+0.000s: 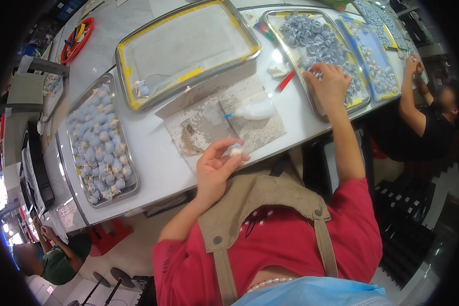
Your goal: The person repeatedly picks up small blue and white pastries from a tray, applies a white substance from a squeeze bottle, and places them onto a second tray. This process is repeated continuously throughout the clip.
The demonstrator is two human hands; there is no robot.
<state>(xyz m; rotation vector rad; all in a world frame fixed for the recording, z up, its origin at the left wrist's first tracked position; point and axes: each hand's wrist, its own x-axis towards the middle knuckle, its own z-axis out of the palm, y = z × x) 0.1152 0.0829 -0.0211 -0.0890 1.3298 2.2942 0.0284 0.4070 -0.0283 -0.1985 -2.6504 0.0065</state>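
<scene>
Holding a small pale shell piece (234, 149) just below the centre of the frame, the left hand (215, 171) has its thumb and fingertips pinched together on it. The piece sits above the table edge, near a stained work mat (255, 130) on which a white squeeze bottle (255, 109) lies on its side.

The right hand (330, 84) reaches to the upper right of the frame, fingers curled down into a metal tray (319, 109) heaped with blue-grey shells (313, 38). Whether those fingers have closed on a shell cannot be told.

Handling judgement: the piece appears light, rigid and brittle, with a smooth surface that may slip. Grip it by its outer edges between the fingertips, using light pressure only.

At the left of the frame a second tray (132, 186) holds finished blue and cream pieces (99, 148). A yellow-taped tray (137, 102) at upper centre is nearly bare. A red marker (285, 80) lies between the mat and the right tray. Another person (428, 117) works at the far right.
</scene>
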